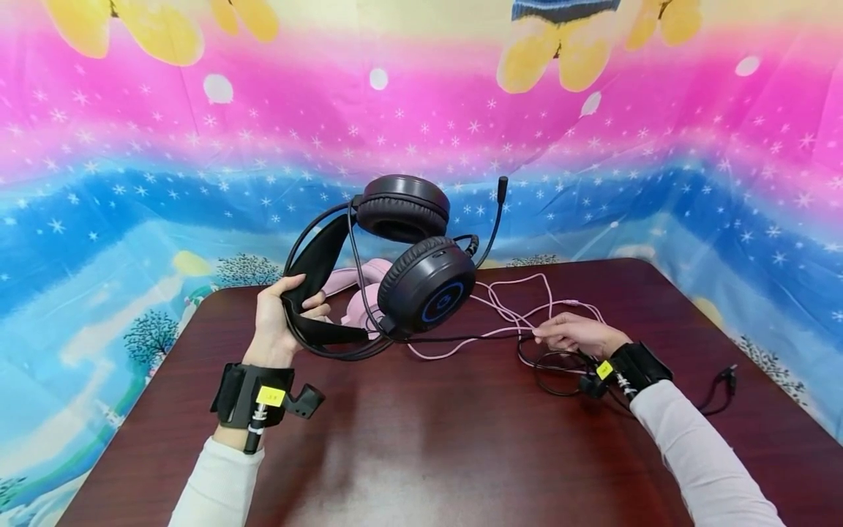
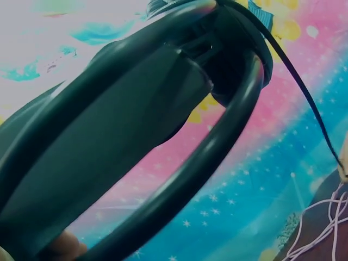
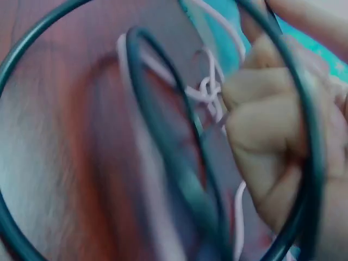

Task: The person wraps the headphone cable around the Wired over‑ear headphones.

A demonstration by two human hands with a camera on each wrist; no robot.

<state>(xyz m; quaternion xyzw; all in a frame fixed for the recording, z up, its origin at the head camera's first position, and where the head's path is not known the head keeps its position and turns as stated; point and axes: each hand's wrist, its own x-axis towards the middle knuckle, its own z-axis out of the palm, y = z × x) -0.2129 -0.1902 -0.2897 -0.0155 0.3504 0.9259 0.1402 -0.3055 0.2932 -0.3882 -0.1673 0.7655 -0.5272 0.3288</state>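
Note:
My left hand [image 1: 276, 315] grips a black headset [image 1: 431, 289] by its headband, holding it above the table. Two round ear cups face right, and a thin microphone boom rises from the nearer one. In the left wrist view the headband [image 2: 119, 125] fills much of the picture. My right hand [image 1: 573, 333] pinches the headset's black cable [image 1: 474, 337], which runs taut between the two hands. Loops of that cable hang below the right hand [image 3: 272, 119]. Behind the black headset lies a pink headset [image 1: 358, 307], partly hidden by it.
Pink cord [image 1: 507, 307] lies tangled on the dark red table [image 1: 421, 439], touching the black loops. The black cable's plug end [image 1: 727, 373] lies at the right. A printed cloth backdrop [image 1: 421, 117] surrounds the table's far and side edges.

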